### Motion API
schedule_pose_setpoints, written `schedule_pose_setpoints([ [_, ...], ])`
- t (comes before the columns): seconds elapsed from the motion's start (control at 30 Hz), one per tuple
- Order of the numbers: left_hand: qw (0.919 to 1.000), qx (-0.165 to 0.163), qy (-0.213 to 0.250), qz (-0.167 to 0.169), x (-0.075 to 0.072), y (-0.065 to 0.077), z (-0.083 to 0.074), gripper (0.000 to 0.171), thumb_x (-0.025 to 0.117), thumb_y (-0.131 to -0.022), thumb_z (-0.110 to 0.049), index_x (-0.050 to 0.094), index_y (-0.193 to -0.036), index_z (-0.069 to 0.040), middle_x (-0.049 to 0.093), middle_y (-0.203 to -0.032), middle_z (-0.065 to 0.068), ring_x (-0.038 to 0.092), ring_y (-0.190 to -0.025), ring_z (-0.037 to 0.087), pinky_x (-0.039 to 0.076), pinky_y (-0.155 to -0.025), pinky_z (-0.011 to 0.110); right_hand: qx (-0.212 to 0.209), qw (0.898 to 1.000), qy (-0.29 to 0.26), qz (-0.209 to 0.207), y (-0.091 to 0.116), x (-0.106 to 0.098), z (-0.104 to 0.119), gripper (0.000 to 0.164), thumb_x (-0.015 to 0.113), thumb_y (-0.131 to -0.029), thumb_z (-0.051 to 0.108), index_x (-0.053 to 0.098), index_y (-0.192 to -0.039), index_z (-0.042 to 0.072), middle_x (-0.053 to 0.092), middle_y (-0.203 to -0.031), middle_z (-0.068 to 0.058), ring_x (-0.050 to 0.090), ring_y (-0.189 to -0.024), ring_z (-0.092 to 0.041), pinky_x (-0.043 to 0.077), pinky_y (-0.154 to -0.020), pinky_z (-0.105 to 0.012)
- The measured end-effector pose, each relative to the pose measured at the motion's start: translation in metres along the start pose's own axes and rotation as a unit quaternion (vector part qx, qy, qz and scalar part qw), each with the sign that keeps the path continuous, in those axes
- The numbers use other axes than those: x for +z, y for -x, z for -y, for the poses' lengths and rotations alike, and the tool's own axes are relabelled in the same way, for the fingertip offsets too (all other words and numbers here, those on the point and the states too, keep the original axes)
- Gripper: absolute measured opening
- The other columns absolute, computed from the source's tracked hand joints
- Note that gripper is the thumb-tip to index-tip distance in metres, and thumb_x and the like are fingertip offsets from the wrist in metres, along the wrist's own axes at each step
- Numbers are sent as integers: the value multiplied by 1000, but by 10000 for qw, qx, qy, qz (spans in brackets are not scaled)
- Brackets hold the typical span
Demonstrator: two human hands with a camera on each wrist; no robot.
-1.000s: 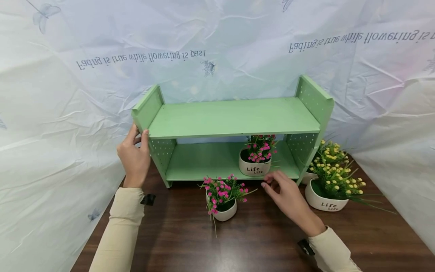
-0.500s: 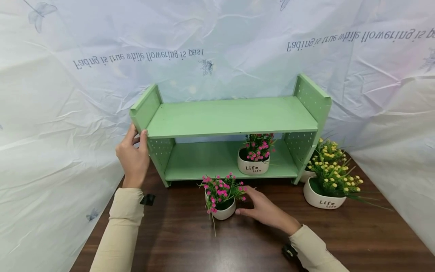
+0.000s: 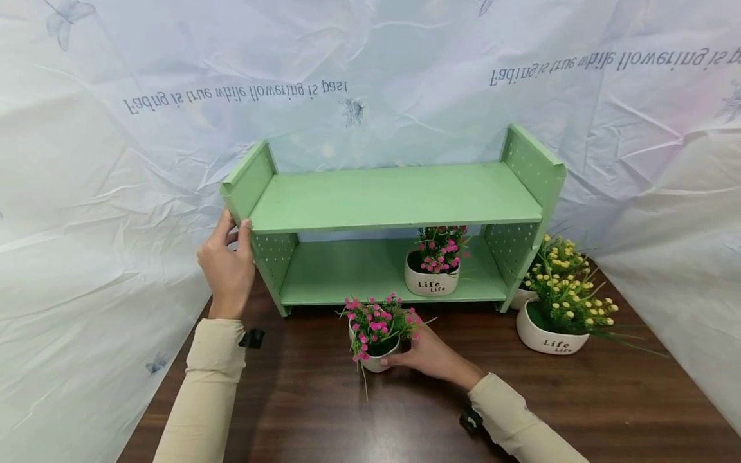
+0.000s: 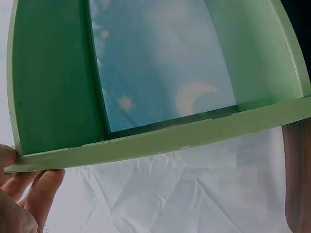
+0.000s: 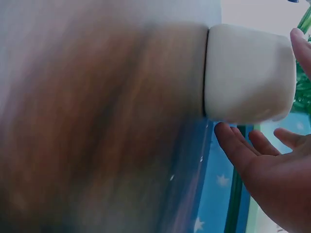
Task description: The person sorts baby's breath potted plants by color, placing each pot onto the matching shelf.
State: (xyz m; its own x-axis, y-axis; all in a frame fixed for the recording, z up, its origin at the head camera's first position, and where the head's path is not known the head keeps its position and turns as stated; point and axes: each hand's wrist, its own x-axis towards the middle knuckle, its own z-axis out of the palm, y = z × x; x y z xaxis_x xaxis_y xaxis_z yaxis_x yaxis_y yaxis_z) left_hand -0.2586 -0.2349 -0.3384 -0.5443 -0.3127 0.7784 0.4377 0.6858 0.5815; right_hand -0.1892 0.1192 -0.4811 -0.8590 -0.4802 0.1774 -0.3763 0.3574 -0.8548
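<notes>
My left hand point(image 3: 228, 270) pinches the left side panel of a green two-tier shelf point(image 3: 399, 196), its thumb on the front edge. In the left wrist view its fingertips point(image 4: 46, 187) press the panel's rim. With my right hand point(image 3: 431, 354) I hold a small white pot of pink artificial flowers point(image 3: 379, 328), which stands on the table before the shelf. The thumb lies at the pot's near side; the other fingers are partly hidden behind the flowers. In the right wrist view, thumb and fingers span the white pot point(image 5: 250, 73).
A second pink-flowered pot point(image 3: 432, 276), lettered "Life", sits on the lower shelf board, right of centre. Two pots of yellow flowers point(image 3: 554, 331) stand right of the shelf. A printed cloth point(image 3: 405, 77) hangs behind the brown wooden table point(image 3: 312, 411).
My right hand has moved left from the shelf's front edge to the pink-flowered pot on the table and taken hold of it. The left hand stays on the shelf.
</notes>
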Motion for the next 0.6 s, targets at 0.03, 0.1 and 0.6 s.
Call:
schedule_pose_setpoints([
  [0.03, 10000, -2, 7, 2, 0, 0, 0, 30, 68, -105, -20, 74, -135, -17, 77, -123, 10, 79, -91, 36, 47, -75, -2, -39, 10000, 2, 12, -1, -2, -2, 88, 94, -82, 29, 49, -156, 15, 49, -159, -4, 41, -150, -25, 38, -122, -54],
  [0.1, 10000, 1, 14, 7, 0, 0, 0, 30, 68, -105, -20, 74, -134, -17, 77, -123, 10, 79, -92, 36, 47, -75, -2, 10, 9999, -109, 76, -1, -6, -6, 83, 92, -84, 28, 50, -155, 13, 52, -157, -6, 47, -146, -26, 45, -118, -51],
  [0.6, 9999, -78, 100, 14, 0, 0, 0, 31, 68, -106, -21, 74, -136, -22, 78, -122, 8, 79, -92, 35, 51, -75, 1, 285, 9953, -692, 619, 1, -31, -16, 74, 70, -103, 13, 30, -163, -3, 39, -163, -27, 48, -144, -43, 50, -113, -45],
])
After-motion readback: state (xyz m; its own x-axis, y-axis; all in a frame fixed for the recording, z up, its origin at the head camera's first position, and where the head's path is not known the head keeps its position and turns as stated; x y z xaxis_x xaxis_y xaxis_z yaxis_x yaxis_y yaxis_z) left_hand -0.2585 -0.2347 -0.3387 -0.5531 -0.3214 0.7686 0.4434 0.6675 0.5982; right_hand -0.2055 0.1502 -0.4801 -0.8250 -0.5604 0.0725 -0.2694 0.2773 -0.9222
